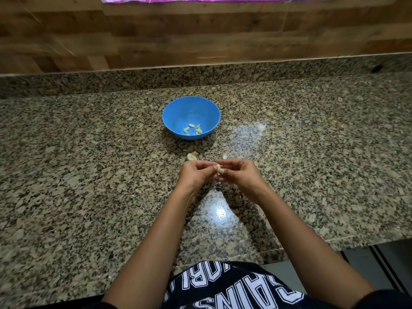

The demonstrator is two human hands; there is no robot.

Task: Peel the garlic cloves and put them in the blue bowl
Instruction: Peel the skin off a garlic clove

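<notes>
Several peeled cloves (192,129) lie in the blue bowl (169,108); I see left hand (196,172) and right hand (240,175) pinching one clove (219,168), likely mid-peel.

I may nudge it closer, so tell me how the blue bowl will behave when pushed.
The blue bowl looks plastic and holds only a few peeled cloves, so probably light. On the glossy granite counter it would likely slide easily. Its sides narrow downward, so a rim push might tip it.

Dim, wide-angle-warped view; overhead glare on the granite counter (220,212).
</notes>
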